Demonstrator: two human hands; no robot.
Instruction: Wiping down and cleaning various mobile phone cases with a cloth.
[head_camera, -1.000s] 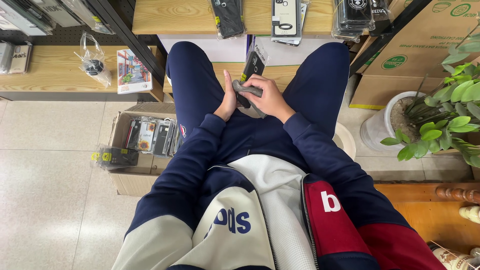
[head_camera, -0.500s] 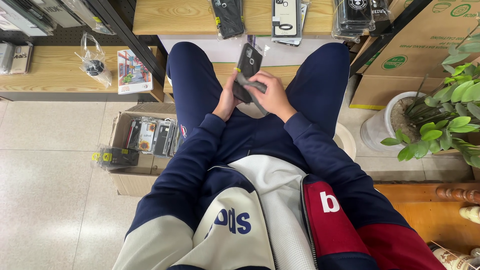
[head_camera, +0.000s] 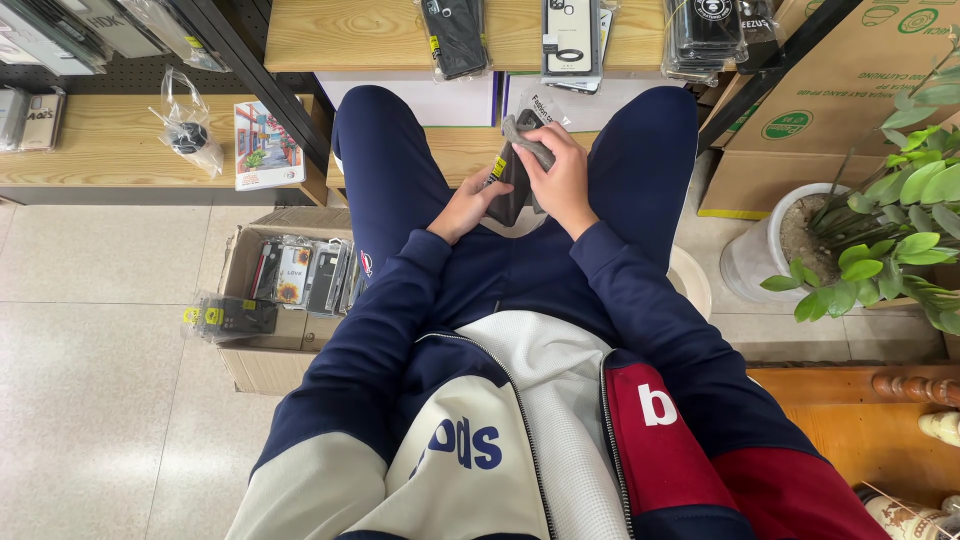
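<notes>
I sit with my knees apart in dark blue trousers and a blue, white and red jacket. My left hand (head_camera: 468, 207) grips the lower end of a dark phone case in a clear packet (head_camera: 512, 172), held upright between my knees. My right hand (head_camera: 560, 172) presses a small grey cloth (head_camera: 527, 140) against the upper part of the packet. Both hands touch the packet.
A cardboard box (head_camera: 245, 262) with several packaged phone cases stands on the tiled floor at my left. Wooden shelves (head_camera: 330, 35) ahead carry hanging packaged cases. A potted plant (head_camera: 880, 235) and big cardboard boxes (head_camera: 850, 90) stand at the right, wooden furniture (head_camera: 850, 420) at lower right.
The packet has risen from lying low in my lap to standing upright between my knees. My right hand has moved up onto it with the cloth.
</notes>
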